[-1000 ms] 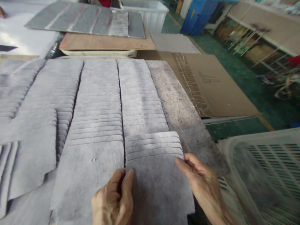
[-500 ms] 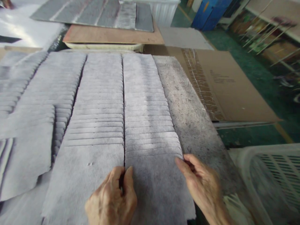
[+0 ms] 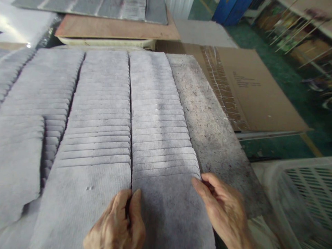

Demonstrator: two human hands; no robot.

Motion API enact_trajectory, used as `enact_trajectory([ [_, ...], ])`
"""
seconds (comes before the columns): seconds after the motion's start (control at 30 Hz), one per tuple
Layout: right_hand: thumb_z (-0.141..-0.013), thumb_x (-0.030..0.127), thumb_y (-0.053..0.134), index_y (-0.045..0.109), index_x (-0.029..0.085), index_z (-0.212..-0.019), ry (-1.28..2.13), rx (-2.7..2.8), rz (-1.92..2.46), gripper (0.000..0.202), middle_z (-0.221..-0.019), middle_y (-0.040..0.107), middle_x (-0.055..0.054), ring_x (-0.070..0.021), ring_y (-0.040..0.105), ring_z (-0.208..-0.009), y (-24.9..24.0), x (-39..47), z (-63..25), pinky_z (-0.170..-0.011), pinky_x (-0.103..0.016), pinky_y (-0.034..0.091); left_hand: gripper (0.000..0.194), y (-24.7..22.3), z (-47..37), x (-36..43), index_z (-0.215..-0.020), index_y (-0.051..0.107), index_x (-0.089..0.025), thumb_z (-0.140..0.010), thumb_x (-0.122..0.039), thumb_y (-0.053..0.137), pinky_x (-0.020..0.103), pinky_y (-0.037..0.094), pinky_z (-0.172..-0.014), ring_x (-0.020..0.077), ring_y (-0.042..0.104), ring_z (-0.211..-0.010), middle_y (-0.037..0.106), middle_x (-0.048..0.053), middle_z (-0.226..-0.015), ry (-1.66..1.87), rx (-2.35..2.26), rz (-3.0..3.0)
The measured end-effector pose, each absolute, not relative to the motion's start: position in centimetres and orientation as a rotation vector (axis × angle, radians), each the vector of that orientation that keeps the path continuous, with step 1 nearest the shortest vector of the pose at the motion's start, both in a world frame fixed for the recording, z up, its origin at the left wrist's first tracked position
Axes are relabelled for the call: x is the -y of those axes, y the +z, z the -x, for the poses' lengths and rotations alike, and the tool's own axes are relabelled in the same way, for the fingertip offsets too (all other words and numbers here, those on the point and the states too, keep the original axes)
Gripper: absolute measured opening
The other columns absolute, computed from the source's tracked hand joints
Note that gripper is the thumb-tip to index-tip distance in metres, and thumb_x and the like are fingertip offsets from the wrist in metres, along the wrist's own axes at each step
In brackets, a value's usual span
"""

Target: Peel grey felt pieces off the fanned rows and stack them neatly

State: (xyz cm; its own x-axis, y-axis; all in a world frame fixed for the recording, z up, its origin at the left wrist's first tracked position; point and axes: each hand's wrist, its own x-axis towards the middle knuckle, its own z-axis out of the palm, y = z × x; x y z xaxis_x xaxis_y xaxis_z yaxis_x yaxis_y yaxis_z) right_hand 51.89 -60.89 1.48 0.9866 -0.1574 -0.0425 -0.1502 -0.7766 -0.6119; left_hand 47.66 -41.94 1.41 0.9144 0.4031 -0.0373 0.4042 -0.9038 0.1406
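Note:
Grey felt-like fabric pieces lie in overlapping rows, like shingles, running away from me. At the near end of the rightmost row is the front fabric piece. My right hand pinches its right edge between thumb and fingers. Along the left edge of that piece, my left hand is closed, thumb and forefinger at the seam between two rows. Left of the seam lies the neighbouring row, its front piece partly under my left hand. A separate stack of fabric pieces rests on the rows at the left.
Beyond the right row shows the speckled grey board. A cardboard sheet lies farther right. At lower right stands a white plastic basket. A brown board and a grey sheet are at the back.
The view has shifted, so the rows sit farther left and my left hand appears lower and more leftward. Both hands keep their places at the front piece's edges.

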Motion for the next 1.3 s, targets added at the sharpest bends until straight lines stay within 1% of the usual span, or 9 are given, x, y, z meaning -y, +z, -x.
enact_trajectory([
  [0.4,-0.083,0.045,0.048,0.056,0.021,-0.061,-0.126,-0.146,2.616,0.033,-0.043,0.05,0.006,-0.0074,0.045,-0.036,1.1,60.7,-51.7,-0.039,-0.018,0.032,0.015,1.8,-48.0,43.0,-0.073,0.053,-0.023,-0.085,-0.032,0.051,0.026,0.029,-0.043,0.0179,0.059,-0.048,0.062,-0.004,-0.06,-0.055,-0.656,-3.053],
  [0.63,-0.086,0.044,0.046,0.057,0.02,-0.068,-0.275,-0.033,2.859,0.032,-0.05,0.055,0.002,-0.0106,0.049,-0.04,0.6,60.4,-51.4,-0.041,-0.022,0.034,0.017,1.1,-47.6,43.6,-0.08,0.056,-0.022,-0.084,-0.038,0.051,0.025,0.027,-0.043,0.0188,0.061,-0.053,0.065,0.0,-0.063,0.17,-0.669,-3.08],
  [0.73,-0.086,0.045,0.046,0.056,0.019,-0.075,-0.342,-0.04,2.899,0.03,-0.055,0.057,0.001,-0.0128,0.054,-0.046,0.6,60.4,-51.4,-0.044,-0.024,0.038,0.021,1.0,-47.4,43.6,-0.09,0.056,-0.02,-0.083,-0.039,0.054,0.026,0.031,-0.042,0.0191,0.06,-0.054,0.064,0.002,-0.067,0.357,-0.664,-3.038],
  [0.83,-0.086,0.043,0.048,0.057,0.015,-0.089,-0.493,0.073,2.918,0.03,-0.072,0.063,-0.005,-0.0178,0.06,-0.065,1.1,60.5,-51.6,-0.057,-0.028,0.046,0.026,1.1,-47.4,43.3,-0.099,0.055,-0.017,-0.08,-0.035,0.058,0.024,0.031,-0.042,0.0162,0.056,-0.055,0.062,0.001,-0.069,0.553,-0.618,-2.975],
  [0.9,-0.086,0.036,0.051,0.058,0.013,-0.097,-0.546,0.24,2.9,0.027,-0.085,0.065,-0.009,-0.02,0.06,-0.078,1.7,60.6,-51.7,-0.069,-0.031,0.048,0.031,1.2,-47.4,43.0,-0.104,0.057,-0.016,-0.077,-0.029,0.063,0.025,0.035,-0.047,0.0157,0.056,-0.06,0.063,0.003,-0.075,0.672,-0.439,-2.962],
  [0.97,-0.086,0.028,0.054,0.058,0.012,-0.102,-0.542,0.408,2.857,0.023,-0.093,0.065,-0.009,-0.0201,0.058,-0.086,2.3,60.4,-51.9,-0.077,-0.031,0.047,0.039,1.0,-47.4,42.8,-0.11,0.058,-0.014,-0.073,-0.022,0.067,0.028,0.043,-0.059,0.018,0.059,-0.073,0.066,0.008,-0.091,0.738,-0.176,-2.925],
  [1.07,-0.085,0.02,0.055,0.059,0.011,-0.106,-0.48,0.568,2.739,0.023,-0.097,0.065,-0.009,-0.0193,0.056,-0.092,2.9,59.8,-52.2,-0.083,-0.031,0.046,0.043,0.4,-47.0,42.7,-0.117,0.055,-0.009,-0.075,-0.016,0.063,0.034,0.046,-0.076,0.0238,0.059,-0.094,0.062,0.013,-0.112,0.646,0.091,-2.812],
  [1.17,-0.084,0.016,0.054,0.062,0.011,-0.103,-0.388,0.641,2.638,0.021,-0.1,0.065,-0.009,-0.0197,0.055,-0.096,2.7,59.5,-52.4,-0.086,-0.033,0.045,0.036,-0.3,-46.3,42.7,-0.116,0.056,-0.009,-0.08,-0.015,0.057,0.036,0.044,-0.084,0.0252,0.056,-0.106,0.061,0.013,-0.116,0.547,0.31,-2.756],
  [1.3,-0.083,0.015,0.054,0.065,0.01,-0.099,-0.307,0.702,2.641,0.02,-0.104,0.065,-0.01,-0.0225,0.054,-0.098,1.8,59.8,-51.8,-0.084,-0.037,0.046,0.029,-0.7,-45.3,42.8,-0.109,0.06,-0.014,-0.08,-0.014,0.054,0.034,0.044,-0.084,0.0221,0.057,-0.105,0.063,0.009,-0.113,0.557,0.369,-2.734],
])
